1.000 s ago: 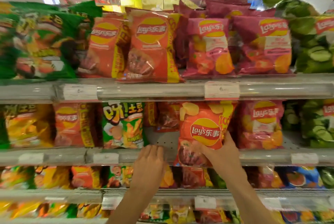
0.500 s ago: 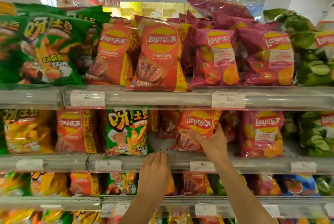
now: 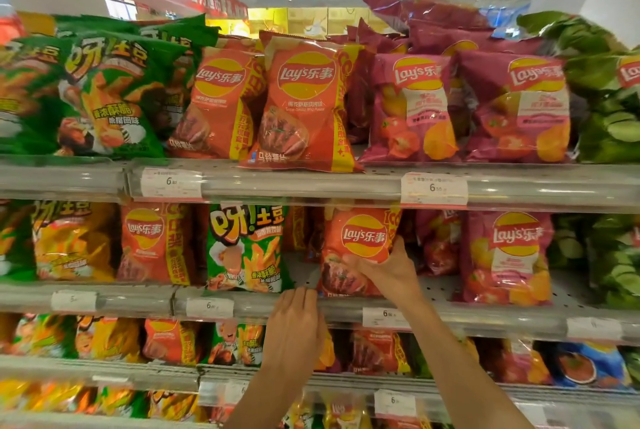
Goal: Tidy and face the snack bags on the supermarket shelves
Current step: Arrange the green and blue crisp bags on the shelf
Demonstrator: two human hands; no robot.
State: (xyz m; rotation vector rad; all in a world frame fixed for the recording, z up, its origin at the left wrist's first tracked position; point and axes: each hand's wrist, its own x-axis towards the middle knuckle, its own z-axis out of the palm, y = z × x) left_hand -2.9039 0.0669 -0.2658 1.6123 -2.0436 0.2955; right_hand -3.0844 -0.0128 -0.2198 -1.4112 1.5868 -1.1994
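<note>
My right hand (image 3: 389, 271) grips an orange Lay's bag (image 3: 356, 241) that stands upright on the middle shelf (image 3: 485, 319), label facing out. My left hand (image 3: 294, 328) rests with curled fingers over the front rail of that shelf, just left of the bag. A green fries bag (image 3: 246, 248) stands to the left of the gap, and another orange Lay's bag (image 3: 152, 241) is further left. Pink tomato Lay's bags (image 3: 509, 255) stand to the right.
The top shelf (image 3: 311, 182) carries green, orange, pink and cucumber-green bags; one orange bag (image 3: 304, 106) overhangs its front edge. Lower shelves (image 3: 156, 373) hold more mixed bags. Price tags (image 3: 433, 187) line the rails. A red banner hangs overhead.
My right hand has pushed the orange Lay's bag up and back onto the middle shelf, standing it upright. The view has moved closer. My left hand stays on the rail.
</note>
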